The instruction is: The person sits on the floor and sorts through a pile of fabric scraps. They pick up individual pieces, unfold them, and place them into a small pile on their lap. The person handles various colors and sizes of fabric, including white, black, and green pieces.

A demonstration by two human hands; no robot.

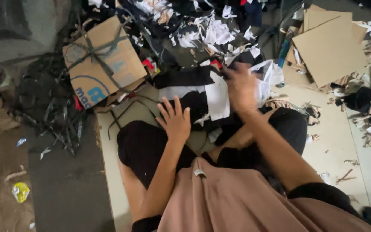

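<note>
I sit cross-legged on a flat cardboard sheet [336, 129] with a heap of black and white fabric scraps [202, 92] in front of my knees. My left hand [174, 118] lies flat with fingers spread on the black pieces at the near edge of the heap. My right hand [241, 86] is blurred by motion above the white scraps at the heap's right side; whether it grips anything cannot be told. A white strip of cloth [217, 96] lies between the two hands.
A cardboard box [101, 60] tied with black strapping stands at the left. Loose cardboard sheets [329, 47] lie at the upper right. More scraps [202, 25] pile up at the back. Tangled black strapping [52, 111] lies on the bare floor to the left.
</note>
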